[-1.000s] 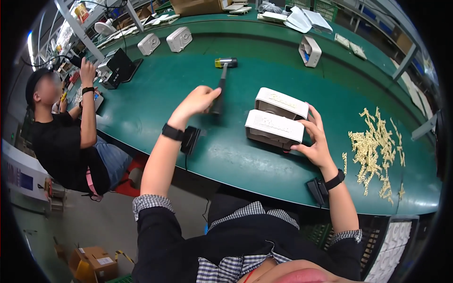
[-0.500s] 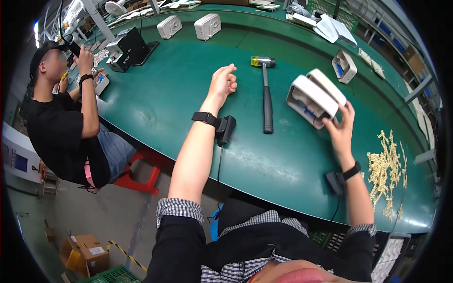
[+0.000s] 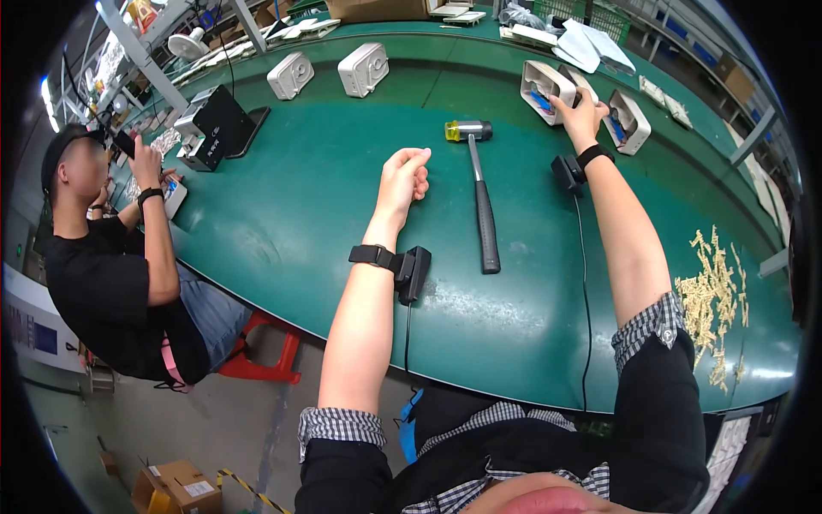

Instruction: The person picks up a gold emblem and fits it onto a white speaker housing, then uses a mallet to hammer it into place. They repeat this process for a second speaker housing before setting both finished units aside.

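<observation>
Reaching far across the green table (image 3: 325,214), the right hand (image 3: 580,116) grips a white box (image 3: 548,84) by its near edge, fingers wrapped on it. The box is open on one side, with something blue inside. It sits near the back of the table, just beside another open white box (image 3: 629,122) on its right.

The left hand (image 3: 402,178) holds nothing. Its fingers are curled in loosely and it floats just above the table, near the hammer (image 3: 479,193). The hammer lies flat between the two arms, yellow and grey head pointing away, black handle pointing toward the person.

I think the step now is moving the white box at the back of the table. The next move would need a firm hold, because the arm is stretched out long, and care not to bump the box next to it.

Now the counting. There is one hammer. There are two open white boxes by the right hand. There are two closed white boxes (image 3: 364,68) farther left at the back. One black wristband with a small black block sits on each arm, so two. A heap of little pale yellow pieces (image 3: 715,291) lies at the right, too many to count. One other person (image 3: 111,257) sits at the left, both hands raised on something small and dark.
</observation>
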`<state>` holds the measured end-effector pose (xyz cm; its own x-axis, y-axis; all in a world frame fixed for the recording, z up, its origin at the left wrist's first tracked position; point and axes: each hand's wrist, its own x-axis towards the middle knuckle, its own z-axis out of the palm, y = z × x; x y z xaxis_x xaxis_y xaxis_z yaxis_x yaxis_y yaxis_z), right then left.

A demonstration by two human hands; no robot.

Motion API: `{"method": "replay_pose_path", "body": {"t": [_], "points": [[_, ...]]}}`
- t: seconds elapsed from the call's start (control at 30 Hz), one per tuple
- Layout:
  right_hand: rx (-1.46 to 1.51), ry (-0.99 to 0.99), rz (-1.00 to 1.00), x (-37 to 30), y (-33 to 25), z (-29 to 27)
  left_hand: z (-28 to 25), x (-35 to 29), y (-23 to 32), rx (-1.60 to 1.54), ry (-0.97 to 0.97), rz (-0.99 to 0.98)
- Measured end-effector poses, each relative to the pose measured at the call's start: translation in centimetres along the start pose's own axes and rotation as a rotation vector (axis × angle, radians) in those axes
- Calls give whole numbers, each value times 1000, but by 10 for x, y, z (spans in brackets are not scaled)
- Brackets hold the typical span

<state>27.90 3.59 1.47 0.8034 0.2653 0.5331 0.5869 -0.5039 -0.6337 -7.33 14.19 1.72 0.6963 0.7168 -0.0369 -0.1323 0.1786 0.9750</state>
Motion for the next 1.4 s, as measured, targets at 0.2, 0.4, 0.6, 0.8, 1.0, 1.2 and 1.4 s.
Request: {"method": "replay_pose_path", "body": {"t": [0.2, 0.4, 0.6, 0.8, 1.0, 1.2, 1.4], "points": [[-117, 285, -182, 0, 0, -36, -9, 1, -2, -45, 51, -4], [-448, 331, 70, 48, 119, -93, 3, 3, 3, -18, 15, 19], [-280, 82, -56, 28, 116, -152, -1, 0, -3, -14, 22, 25], [132, -323, -298, -49, 43, -258, 0, 9, -7, -35, -24, 26], [430, -469, -243, -171, 7, -267, -41, 29, -24, -52, -93, -30], [230, -440, -457, -205, 28, -306, -6, 15, -22, -63, -48, 71], [-348, -314, 37, -252, 70, -351, -28, 11, -19, 47, 2, 77]]}}
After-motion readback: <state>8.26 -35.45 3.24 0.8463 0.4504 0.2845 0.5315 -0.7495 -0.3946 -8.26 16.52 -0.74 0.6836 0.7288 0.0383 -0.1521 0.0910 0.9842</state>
